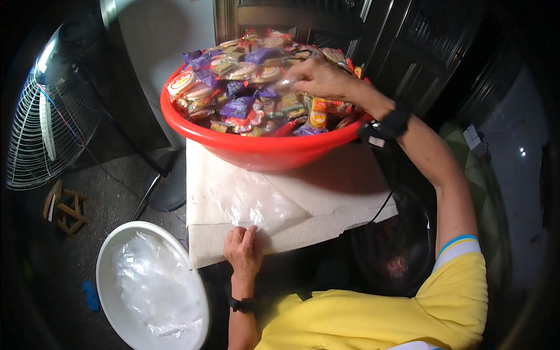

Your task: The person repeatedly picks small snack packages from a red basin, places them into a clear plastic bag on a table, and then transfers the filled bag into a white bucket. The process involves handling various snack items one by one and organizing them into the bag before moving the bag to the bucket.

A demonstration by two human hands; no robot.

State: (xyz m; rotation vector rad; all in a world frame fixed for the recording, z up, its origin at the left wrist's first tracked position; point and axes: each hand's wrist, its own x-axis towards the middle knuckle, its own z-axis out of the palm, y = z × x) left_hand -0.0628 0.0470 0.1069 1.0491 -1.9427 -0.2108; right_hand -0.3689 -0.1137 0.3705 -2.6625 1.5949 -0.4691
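A clear plastic bag [258,203] lies flat on the cloth-covered table [341,192], its near edge pinched between the thumb and fingers of my left hand [243,251]. My right hand [321,78] is over a red plastic basin [262,142] heaped with individually wrapped snacks. Its fingertips are closed on a clear-wrapped snack [286,83], blurred and partly covered by the fingers. Purple packets [237,107], round wrapped biscuits [267,73] and a yellow-and-orange packet [318,111] show in the heap.
A white plastic tub [103,280] with loose clear bags [153,280] stands low at the left. Beyond it are a pedestal fan [48,118] and a small wooden stool [72,210]. A dark basin [393,245] sits below the table's right side. A dark panelled door [302,19] rises behind.
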